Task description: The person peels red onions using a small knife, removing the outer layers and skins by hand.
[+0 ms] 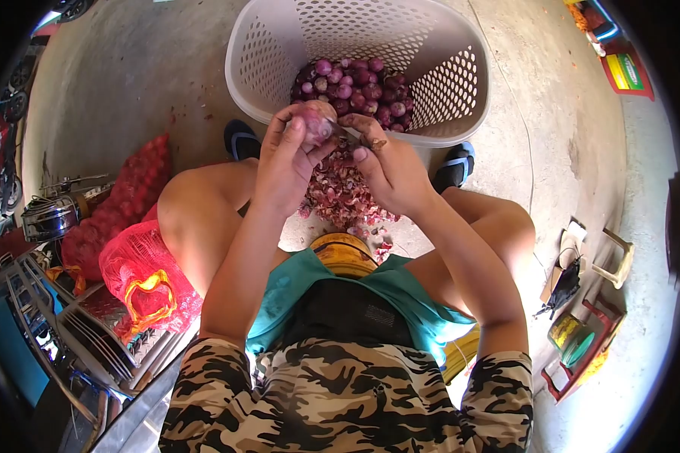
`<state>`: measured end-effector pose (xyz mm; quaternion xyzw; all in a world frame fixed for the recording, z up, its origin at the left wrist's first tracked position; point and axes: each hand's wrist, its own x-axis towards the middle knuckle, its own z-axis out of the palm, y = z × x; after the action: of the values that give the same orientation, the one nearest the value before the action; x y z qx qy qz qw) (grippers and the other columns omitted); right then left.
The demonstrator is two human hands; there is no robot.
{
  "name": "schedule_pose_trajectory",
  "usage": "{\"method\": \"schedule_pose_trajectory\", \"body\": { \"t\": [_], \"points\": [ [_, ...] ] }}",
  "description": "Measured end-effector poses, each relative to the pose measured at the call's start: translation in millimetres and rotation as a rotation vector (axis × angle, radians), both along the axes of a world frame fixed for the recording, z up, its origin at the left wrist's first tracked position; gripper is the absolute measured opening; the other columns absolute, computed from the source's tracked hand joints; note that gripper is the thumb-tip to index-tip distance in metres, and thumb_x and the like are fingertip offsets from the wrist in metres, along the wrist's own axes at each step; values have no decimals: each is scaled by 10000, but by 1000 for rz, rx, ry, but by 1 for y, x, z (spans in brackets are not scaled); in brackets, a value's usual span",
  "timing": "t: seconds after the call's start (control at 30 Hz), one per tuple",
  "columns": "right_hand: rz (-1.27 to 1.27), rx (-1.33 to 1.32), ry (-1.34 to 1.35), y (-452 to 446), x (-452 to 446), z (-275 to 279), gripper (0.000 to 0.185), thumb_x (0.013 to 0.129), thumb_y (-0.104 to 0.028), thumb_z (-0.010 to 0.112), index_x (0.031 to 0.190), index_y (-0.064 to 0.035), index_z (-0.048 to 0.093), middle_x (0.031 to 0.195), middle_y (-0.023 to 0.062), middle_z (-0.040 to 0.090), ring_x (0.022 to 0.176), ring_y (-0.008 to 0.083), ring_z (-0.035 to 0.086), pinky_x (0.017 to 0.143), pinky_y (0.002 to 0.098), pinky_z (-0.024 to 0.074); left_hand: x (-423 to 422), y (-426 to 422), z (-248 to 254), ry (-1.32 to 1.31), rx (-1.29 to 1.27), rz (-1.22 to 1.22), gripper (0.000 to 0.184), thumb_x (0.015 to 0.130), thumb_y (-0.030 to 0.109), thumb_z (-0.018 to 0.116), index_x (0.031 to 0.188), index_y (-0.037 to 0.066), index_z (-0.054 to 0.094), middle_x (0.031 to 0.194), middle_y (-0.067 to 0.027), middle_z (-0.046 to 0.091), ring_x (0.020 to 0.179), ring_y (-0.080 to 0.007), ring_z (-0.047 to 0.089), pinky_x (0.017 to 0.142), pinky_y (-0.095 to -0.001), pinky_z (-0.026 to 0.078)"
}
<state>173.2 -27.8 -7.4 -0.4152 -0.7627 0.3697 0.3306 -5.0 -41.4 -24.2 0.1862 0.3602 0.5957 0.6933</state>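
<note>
My left hand (285,155) is closed around a red onion (317,124) with pale, loose skin at its top. Close on its right, the curled fingers of my right hand (389,162) grip something dark and thin that I cannot make out; a bit of brown skin clings to a finger. Both hands are above a heap of red onion skins (344,192) on the floor between my legs. Just beyond them stands a light grey perforated basket (261,57), with several red onions (359,83) lying in its bottom.
On the left lie a red mesh sack (125,200) of onions and a second red mesh bag (147,257) with a yellow-orange tie. Metal racking (75,332) stands beside them. A small red-framed stand (593,340) and a cream stool-like piece (614,259) are at right.
</note>
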Motion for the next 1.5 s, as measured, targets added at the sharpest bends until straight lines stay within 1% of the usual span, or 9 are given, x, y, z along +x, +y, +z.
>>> {"method": "schedule_pose_trajectory", "body": {
  "t": [0.03, 0.13, 0.33, 0.43, 0.53, 0.83, 1.13, 1.27, 1.5],
  "points": [
    [-6, 42, 41, 1, 0, -1, 371, 916, -245, 497, 1237, -61, 463, 821, 177, 623, 738, 384, 609, 640, 447, 486, -1, 0, -1, -5, 4, -3, 268, 943, 229, 546, 1167, 110, 459, 1118, -68, 584, 1012, -178, 586, 868, -367, 497],
    [54, -17, -91, 3, 4, 3, 437, 896, -111, 503, 1317, -36, 417, 1164, 181, 589, 987, 370, 600, 822, 408, 479, -4, 1, -1, 5, 19, -9, 255, 947, 230, 539, 1162, 111, 468, 1117, -62, 587, 1013, -173, 586, 857, -347, 491],
    [141, 55, -99, 6, 5, -9, 530, 846, -69, 593, 1346, -96, 419, 1282, 159, 532, 1057, 364, 580, 858, 372, 486, -3, -1, -2, 15, 70, -26, 261, 943, 232, 546, 1161, 106, 475, 1138, -56, 579, 1026, -171, 578, 845, -340, 500],
    [136, 63, -32, 8, 3, -5, 547, 842, -74, 602, 1355, -104, 415, 1274, 159, 536, 1059, 354, 580, 857, 374, 489, -2, -3, -1, 7, 103, -36, 282, 934, 248, 561, 1161, 106, 475, 1162, -58, 567, 1035, -173, 573, 840, -347, 506],
    [89, 120, -7, 9, -2, -7, 541, 817, -206, 649, 1324, -159, 467, 876, 117, 609, 779, 320, 603, 653, 412, 494, -1, -4, -3, 2, 122, -51, 300, 922, 264, 578, 1159, 110, 478, 1180, -59, 558, 1040, -176, 571, 839, -351, 508],
    [77, -11, 71, 7, -4, -8, 402, 850, -173, 623, 1240, -119, 539, 928, 142, 644, 799, 326, 622, 684, 405, 503, -3, -5, -9, -12, 136, -66, 302, 910, 270, 596, 1145, 117, 483, 1162, -45, 568, 1011, -168, 580, 814, -348, 514],
    [39, 164, 159, 12, -4, -18, 367, 875, -135, 590, 1229, -66, 526, 1136, 118, 627, 953, 310, 624, 781, 370, 515, -1, -7, -8, 29, 123, -71, 312, 935, 316, 536, 1192, 142, 503, 1139, -26, 578, 1014, -148, 570, 802, -328, 518],
    [-21, -125, 307, 7, -3, -9, 445, 859, -180, 619, 1258, -47, 473, 1170, 119, 612, 973, 313, 622, 798, 370, 516, -4, -7, -7, 62, 121, -79, 319, 933, 321, 541, 1200, 153, 494, 1160, -23, 569, 1042, -155, 559, 798, -323, 506],
    [114, 195, 9, 11, 2, -9, 502, 835, -235, 649, 1273, -92, 450, 1033, 155, 635, 816, 343, 634, 676, 405, 515, -3, -6, -6, 67, 144, -87, 302, 948, 321, 511, 1189, 139, 488, 1166, -37, 566, 1043, -171, 564, 822, -347, 501]
  ]
}}
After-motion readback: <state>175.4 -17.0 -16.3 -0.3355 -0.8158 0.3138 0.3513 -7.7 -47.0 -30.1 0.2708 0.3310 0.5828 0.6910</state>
